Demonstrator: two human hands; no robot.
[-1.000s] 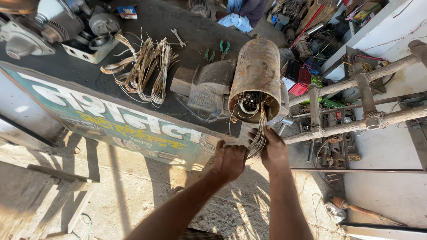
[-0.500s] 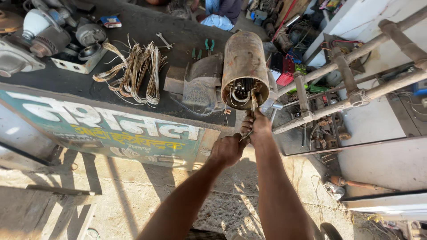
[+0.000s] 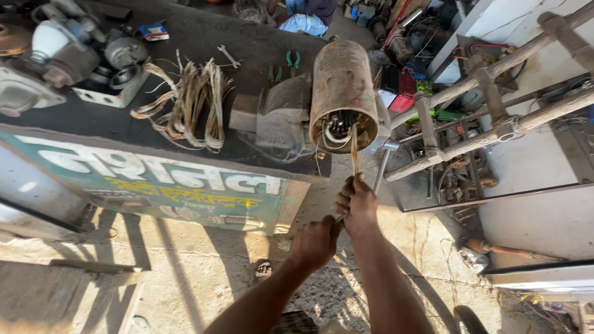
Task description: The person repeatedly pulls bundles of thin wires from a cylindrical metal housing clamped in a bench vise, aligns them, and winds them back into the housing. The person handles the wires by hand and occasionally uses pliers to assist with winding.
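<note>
Gripping a wire bundle (image 3: 354,162) with both hands just below centre frame. Right hand (image 3: 356,204) wrapping tight around the strand, fingers curled shut, sitting higher and closer to the motor. Left hand (image 3: 315,242) clenching in a fist just below and left of it, touching the right hand; whether the wire reaches into that fist, cannot tell.

Running up from the right hand, straight and taut, into the open mouth of the stator (image 3: 343,93), a rusty cylinder lying on its side in the upper middle of the frame, open end facing down toward the hands. Showing pale windings inside that mouth. Sitting clamped at a grey vise (image 3: 281,117) just left of it, at the edge of the bench (image 3: 204,37).

Lying on the dark bench, left of the vise, a heap of pulled copper coils (image 3: 189,105). Resting above that, a spanner (image 3: 229,57) and green-handled pliers (image 3: 292,60). Crowding the upper left corner, motor parts (image 3: 55,52). Hanging on the bench front, a teal painted sign (image 3: 148,179). Standing at right, a bamboo ladder (image 3: 495,93) over a pale slab.
</note>
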